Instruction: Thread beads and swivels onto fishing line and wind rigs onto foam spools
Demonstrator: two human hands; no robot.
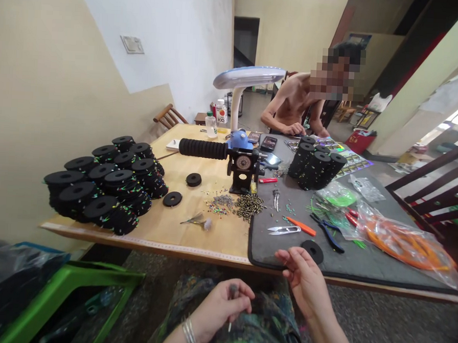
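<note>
My left hand [225,307] is over my lap, fingers closed round a thin stick-like piece with a grey, fuzzy-looking tip [233,289]; a pale end shows below the fingers. To its right, at the table's front edge, my right hand [304,278] is raised with thumb and fingertips drawn together. Whatever it pinches, if anything, is too small to make out. Just behind that hand lies a black foam ring [312,251] on the grey mat [263,245]. Thread snips [284,230], an orange-handled tool [301,226] and blue-handled pliers [328,233] lie farther back.
Black foam spools [106,178] are stacked at left, others [317,163] at right. A clamp-like device [242,167] stands mid-table beside a lamp [249,78]. Loose beads [249,207] lie before it. Bagged orange cords [405,237] lie right. Another person [294,106] sits opposite.
</note>
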